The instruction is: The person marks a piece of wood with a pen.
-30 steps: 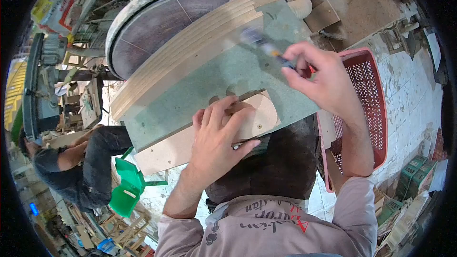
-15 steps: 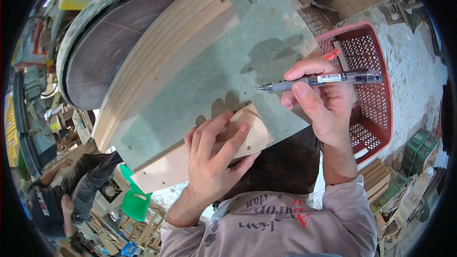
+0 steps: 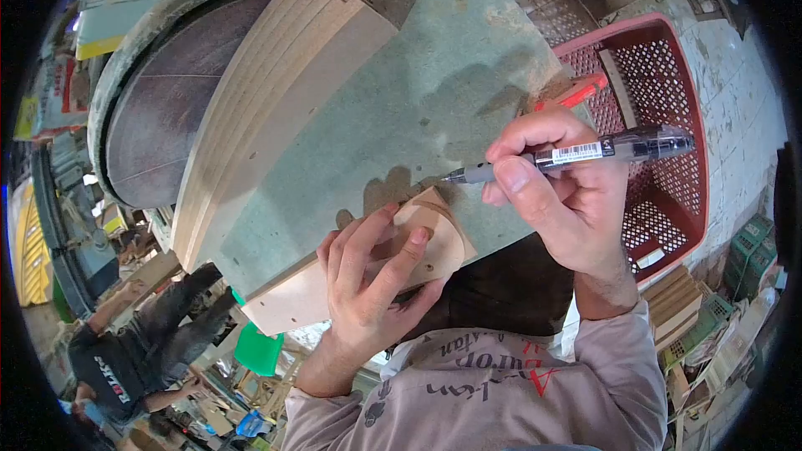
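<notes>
My left hand (image 3: 368,276) presses flat on a small rounded wooden piece (image 3: 447,238) lying at the near edge of the green machine table (image 3: 393,117). My right hand (image 3: 560,192) grips a grey pen (image 3: 576,154), its tip pointing left and hovering just above the far corner of that wooden piece. Under the piece a longer wooden strip (image 3: 288,305) runs along the table's edge.
A large sanding disc (image 3: 163,108) stands at the table's far left, with a stack of curved wooden boards (image 3: 276,75) leaning beside it. A red perforated crate (image 3: 660,142) sits to the right. Another person (image 3: 117,359) crouches at lower left near a green stool (image 3: 259,351).
My right hand has brought the pen down from the table's middle toward the wooden piece, turning it tip-left. The left hand has stayed pressed on the piece.
</notes>
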Demonstrator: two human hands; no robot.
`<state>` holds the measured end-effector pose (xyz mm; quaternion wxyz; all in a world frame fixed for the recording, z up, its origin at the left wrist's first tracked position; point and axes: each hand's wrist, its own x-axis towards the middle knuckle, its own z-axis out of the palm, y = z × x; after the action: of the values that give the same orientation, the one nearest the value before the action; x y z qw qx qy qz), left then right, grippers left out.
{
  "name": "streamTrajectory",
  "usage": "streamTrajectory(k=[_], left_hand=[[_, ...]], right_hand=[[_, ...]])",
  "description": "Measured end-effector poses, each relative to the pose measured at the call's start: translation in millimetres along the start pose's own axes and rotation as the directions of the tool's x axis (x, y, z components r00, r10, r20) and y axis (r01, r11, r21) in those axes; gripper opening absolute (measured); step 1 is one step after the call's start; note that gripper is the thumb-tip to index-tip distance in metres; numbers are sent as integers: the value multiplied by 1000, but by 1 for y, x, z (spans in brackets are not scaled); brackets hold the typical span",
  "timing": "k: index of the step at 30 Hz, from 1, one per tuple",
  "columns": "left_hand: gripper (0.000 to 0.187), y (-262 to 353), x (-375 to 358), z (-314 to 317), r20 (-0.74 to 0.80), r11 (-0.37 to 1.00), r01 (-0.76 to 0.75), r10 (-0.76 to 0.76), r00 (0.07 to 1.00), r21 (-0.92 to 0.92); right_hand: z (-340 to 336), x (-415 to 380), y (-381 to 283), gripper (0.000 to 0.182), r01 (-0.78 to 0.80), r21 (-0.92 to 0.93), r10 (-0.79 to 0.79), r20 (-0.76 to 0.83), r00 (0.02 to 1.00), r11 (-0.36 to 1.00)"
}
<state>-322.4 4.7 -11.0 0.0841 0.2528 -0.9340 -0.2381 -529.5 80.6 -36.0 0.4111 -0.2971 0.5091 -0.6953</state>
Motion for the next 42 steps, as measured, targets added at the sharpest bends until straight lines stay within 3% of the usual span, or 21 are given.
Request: streamTrajectory(k=[2,9,11,13,20,23,27,29,42], left_hand=[[63,1,2,-1,7,1000,-13,13,1000,8],[67,-1,-1,2,-16,1000,-24,24,1000,12],[66,-1,-3,2,-3,1000,-17,17,1000,19],[65,-1,-3,1,0,1000,-10,10,1000,24],[56,-1,-2,0,14,1000,0,0,1000,22],[53,0,-3,2,7,1000,16,-16,1000,23],[62,0,-3,4,-38,1000,-1,2,999,27],[61,1,-3,5,-41,999,4,-3,999,36],[63,0,-5,4,-6,999,16,-16,1000,33]], right_hand=[[-1,-1,-2,10,-72,-64,73,14,997,995],[2,-1,5,11,-25,-92,31,69,997,995],[4,0,1,11,-4,-179,22,101,995,984],[7,1,-4,11,-82,-136,98,119,988,987],[10,10,-6,15,35,-374,32,171,985,927],[17,10,-2,16,-15,-369,62,117,991,929],[20,12,-2,17,-24,-428,84,122,989,903],[18,11,2,18,35,-435,24,130,991,900],[20,14,4,19,78,-457,-5,160,987,886]])
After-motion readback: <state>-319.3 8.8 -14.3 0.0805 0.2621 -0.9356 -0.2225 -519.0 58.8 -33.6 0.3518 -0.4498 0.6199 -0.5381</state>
